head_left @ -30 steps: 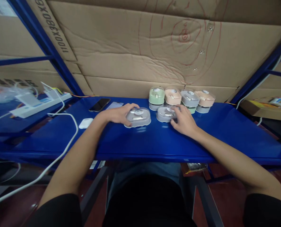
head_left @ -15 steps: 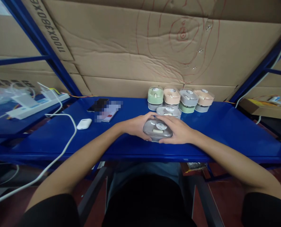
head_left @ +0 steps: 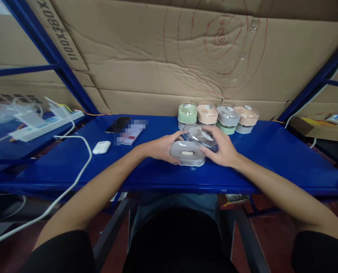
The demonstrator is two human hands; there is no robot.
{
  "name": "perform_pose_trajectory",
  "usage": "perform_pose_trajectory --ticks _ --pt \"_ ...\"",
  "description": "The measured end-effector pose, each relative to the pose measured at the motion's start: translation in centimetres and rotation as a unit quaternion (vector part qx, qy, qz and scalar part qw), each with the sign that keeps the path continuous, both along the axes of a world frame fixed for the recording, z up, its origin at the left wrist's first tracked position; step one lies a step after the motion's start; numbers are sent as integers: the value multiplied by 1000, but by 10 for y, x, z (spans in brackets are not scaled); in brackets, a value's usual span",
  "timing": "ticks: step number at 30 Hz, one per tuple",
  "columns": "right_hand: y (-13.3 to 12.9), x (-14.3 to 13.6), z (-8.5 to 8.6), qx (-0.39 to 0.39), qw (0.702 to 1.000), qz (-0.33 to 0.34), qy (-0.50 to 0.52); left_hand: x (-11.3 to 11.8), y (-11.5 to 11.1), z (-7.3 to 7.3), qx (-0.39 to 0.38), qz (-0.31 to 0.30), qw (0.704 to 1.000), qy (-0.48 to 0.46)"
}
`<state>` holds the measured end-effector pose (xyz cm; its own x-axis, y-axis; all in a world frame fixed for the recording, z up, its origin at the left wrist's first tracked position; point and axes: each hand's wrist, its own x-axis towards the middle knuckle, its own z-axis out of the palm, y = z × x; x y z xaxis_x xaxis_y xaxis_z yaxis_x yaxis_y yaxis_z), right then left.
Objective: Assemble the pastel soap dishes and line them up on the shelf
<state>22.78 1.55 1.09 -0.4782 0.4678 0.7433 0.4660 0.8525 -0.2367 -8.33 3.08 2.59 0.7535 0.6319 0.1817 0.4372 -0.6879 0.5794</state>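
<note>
A grey oval box [head_left: 187, 156] with a pale insert in its top sits near the front of the blue table. My left hand [head_left: 163, 149] is wrapped round its left side. Tilted above and behind the box is a clear lid [head_left: 201, 137] with a round sticker, slightly blurred. My right hand [head_left: 223, 148] grips this lid at its right end, the thumb close to the box's right side. The lid and my hands hide most of whatever stands directly behind the box.
Along the back stand stacked lidded boxes: a green box [head_left: 187, 113], a peach box [head_left: 207, 114], a grey box [head_left: 227, 115] and another peach box [head_left: 246, 115]. To the left lie phones [head_left: 133, 133], a white earbud case [head_left: 101, 147] and a white cable [head_left: 85, 167].
The clear lid has come off the grey box and moved up and to the right in my right hand. My left hand still holds the box.
</note>
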Motion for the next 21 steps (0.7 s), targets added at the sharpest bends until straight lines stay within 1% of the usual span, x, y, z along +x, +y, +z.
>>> perform_pose_trajectory --ticks 4,7,11,14,18,21 --pt "15 10 2 -8 994 -92 61 3 -2 2 31 -35 998 41" --pt "24 13 -2 -32 988 -132 76 6 -5 1 38 -34 997 50" --pt "26 9 -7 -59 985 -146 70 7 -5 -2 33 -32 999 19" --pt "22 6 -6 -70 984 -151 70 7 -4 -1 30 -22 999 2" --pt "19 10 -1 -54 982 -161 79 -1 -1 7 23 -2 999 -35" --pt "18 13 2 -47 982 -160 91 -16 5 16 14 43 996 -71"
